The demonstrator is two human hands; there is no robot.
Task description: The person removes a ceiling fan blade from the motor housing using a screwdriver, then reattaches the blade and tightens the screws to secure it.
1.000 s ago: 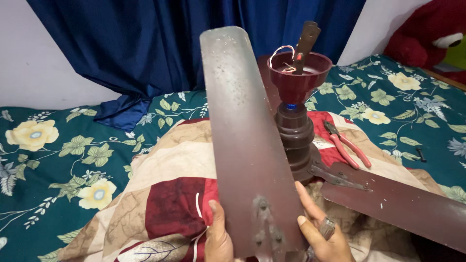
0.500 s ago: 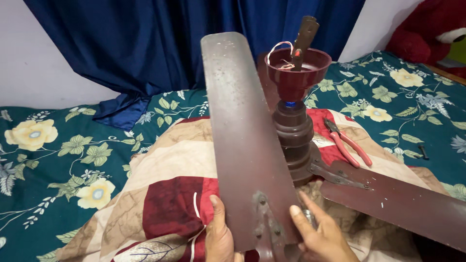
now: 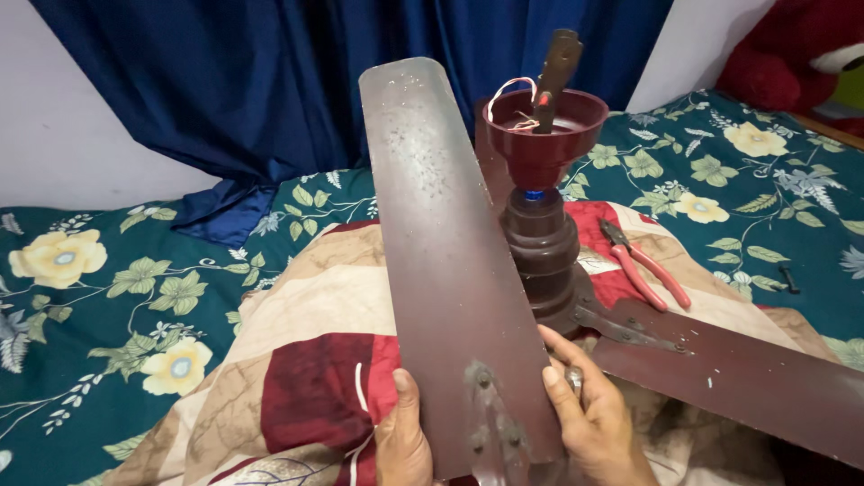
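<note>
The person's left hand [image 3: 405, 441] and right hand [image 3: 589, 418] grasp the near end of a long brown fan blade [image 3: 441, 243], one on each edge, the fingers curled around its sides close to the metal bracket [image 3: 490, 423] bolted to it. The blade rises away from the person, tilted toward the far blue curtain [image 3: 297, 81]. Just right of it stands the brown fan motor [image 3: 544, 252] with its cup-shaped canopy [image 3: 544, 135] and loose wires on top. A second blade [image 3: 747, 378] stretches to the right from the motor. Red-handled pliers [image 3: 643, 265] lie on the patterned blanket [image 3: 306, 360] to the right of the motor. All rests on a bed [image 3: 108, 297] with a floral green sheet.
</note>
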